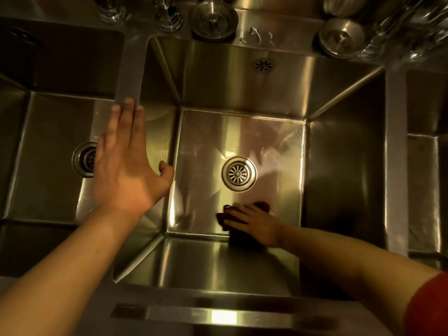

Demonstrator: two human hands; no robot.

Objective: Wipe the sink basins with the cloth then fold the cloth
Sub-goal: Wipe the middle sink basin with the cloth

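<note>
I look straight down into a steel sink. The middle basin (339,141) is deep, with a round drain (239,174) in its floor. My right hand (254,221) lies flat on a dark brown cloth (263,206) on the basin floor, near the front wall and just below the drain. The cloth is mostly covered by the hand. My left hand (126,166) rests with straight fingers on the divider (131,78) between the middle basin and the left basin (48,141), which has its own drain (84,159).
Two steel strainer plugs (213,19) (340,36) sit on the back ledge beside the faucet base (167,13) and glassware (400,27). A third basin (424,105) lies at the right. The front rim (218,316) runs along the bottom.
</note>
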